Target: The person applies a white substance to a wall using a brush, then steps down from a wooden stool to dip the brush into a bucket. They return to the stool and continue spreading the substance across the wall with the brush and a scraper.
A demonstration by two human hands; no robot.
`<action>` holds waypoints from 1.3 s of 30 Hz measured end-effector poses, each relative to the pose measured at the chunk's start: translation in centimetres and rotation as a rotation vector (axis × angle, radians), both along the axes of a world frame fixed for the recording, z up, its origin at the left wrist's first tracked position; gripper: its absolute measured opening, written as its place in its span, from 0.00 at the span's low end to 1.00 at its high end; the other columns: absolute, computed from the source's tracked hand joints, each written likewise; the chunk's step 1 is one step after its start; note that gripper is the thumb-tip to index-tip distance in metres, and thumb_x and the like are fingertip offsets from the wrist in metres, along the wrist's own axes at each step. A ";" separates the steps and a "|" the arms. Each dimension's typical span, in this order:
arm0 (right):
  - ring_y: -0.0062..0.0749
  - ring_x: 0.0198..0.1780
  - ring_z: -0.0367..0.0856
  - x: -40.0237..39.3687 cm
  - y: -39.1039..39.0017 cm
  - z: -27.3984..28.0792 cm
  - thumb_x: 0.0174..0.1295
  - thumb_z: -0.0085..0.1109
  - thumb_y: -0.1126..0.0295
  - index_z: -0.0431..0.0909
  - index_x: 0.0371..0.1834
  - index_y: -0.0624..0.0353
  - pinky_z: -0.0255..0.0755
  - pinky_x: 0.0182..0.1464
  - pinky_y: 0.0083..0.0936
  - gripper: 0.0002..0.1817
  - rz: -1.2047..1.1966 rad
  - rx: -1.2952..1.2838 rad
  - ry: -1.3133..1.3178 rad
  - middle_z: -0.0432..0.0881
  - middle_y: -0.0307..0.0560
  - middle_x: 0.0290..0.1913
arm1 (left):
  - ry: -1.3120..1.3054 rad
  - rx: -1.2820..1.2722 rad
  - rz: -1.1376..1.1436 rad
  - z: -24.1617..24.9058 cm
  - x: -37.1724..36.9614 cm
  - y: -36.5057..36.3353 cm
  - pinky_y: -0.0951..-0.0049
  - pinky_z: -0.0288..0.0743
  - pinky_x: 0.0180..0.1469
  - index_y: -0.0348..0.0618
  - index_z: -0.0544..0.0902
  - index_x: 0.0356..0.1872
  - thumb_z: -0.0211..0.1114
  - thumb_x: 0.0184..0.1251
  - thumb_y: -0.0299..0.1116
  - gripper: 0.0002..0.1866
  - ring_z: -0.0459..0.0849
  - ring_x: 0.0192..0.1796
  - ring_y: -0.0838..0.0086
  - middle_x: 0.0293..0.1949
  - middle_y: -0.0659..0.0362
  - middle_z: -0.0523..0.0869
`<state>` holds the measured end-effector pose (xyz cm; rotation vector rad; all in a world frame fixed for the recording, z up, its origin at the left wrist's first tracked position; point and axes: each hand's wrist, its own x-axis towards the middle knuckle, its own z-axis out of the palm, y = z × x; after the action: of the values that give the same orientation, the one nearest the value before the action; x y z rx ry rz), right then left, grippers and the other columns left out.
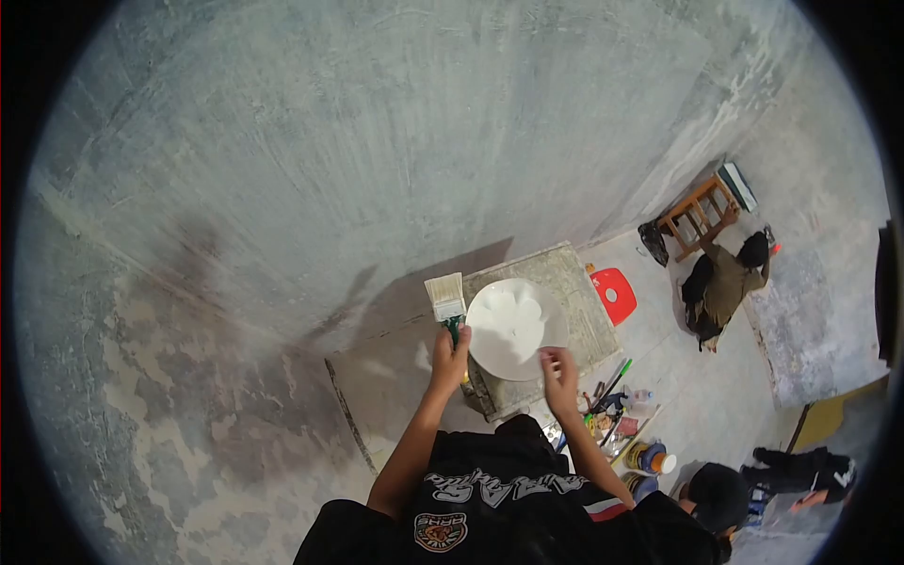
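Note:
A wide paintbrush (446, 299) with pale bristles and a green handle is upright in my left hand (451, 353), its fingers wrapped around the handle. Right beside it is a round white plate (490, 358), over the top of a worn, paint-marked table (589, 325). White paint (524, 325) lies in the plate in thick, smooth lumps. My right hand (559, 372) is at the near right rim of the plate, fingers curled on the edge. Whether the plate rests fully on the table is hard to make out.
A grey, streaked wall (377, 141) rises ahead. Beyond the table is a red plastic stool (614, 296). Tools and bottles (617, 410) and paint tubs (650, 459) clutter the floor at right. One person (725, 287) crouches by a wooden stool (697, 217); others are at lower right.

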<state>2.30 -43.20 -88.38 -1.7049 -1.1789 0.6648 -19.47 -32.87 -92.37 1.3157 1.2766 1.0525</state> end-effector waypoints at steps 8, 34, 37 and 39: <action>0.19 0.34 0.77 -6.2 -1.3 3.5 0.79 0.52 0.67 0.67 0.65 0.59 0.71 0.34 0.17 0.16 0.080 -0.146 0.602 0.80 0.42 0.38 | -0.116 0.155 -0.549 -0.9 5.0 -4.3 0.64 0.62 0.71 0.37 0.60 0.73 0.41 0.84 0.56 0.33 0.70 0.65 0.65 0.62 0.51 0.70; 0.52 0.40 0.90 -1.7 10.1 3.7 0.59 0.64 0.63 0.88 0.34 0.57 0.83 0.43 0.45 0.10 0.575 -0.475 -0.955 0.89 0.58 0.34 | -0.096 -0.319 -0.447 -0.5 -3.1 -2.4 0.49 0.69 0.70 0.40 0.54 0.81 0.81 0.56 0.37 0.55 0.67 0.76 0.55 0.80 0.49 0.60; 0.49 0.39 0.91 -1.4 10.1 5.5 0.56 0.61 0.71 0.89 0.33 0.56 0.84 0.39 0.41 0.07 0.587 -0.438 -1.030 0.89 0.56 0.34 | -0.105 -0.322 -0.448 -0.3 -3.3 -2.5 0.48 0.67 0.71 0.41 0.53 0.81 0.82 0.55 0.36 0.57 0.65 0.78 0.55 0.81 0.50 0.58; 0.47 0.38 0.91 -2.0 10.0 6.9 0.55 0.62 0.72 0.89 0.32 0.56 0.84 0.37 0.41 0.07 0.594 -0.422 -1.066 0.89 0.56 0.33 | -0.110 -0.334 -0.452 -0.7 -3.5 -2.7 0.47 0.66 0.72 0.42 0.52 0.82 0.82 0.54 0.35 0.58 0.64 0.79 0.54 0.81 0.50 0.57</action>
<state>0.30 -33.20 -81.46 -2.1421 -2.4916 0.3120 -22.98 -35.52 -93.12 1.1934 0.9599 0.5584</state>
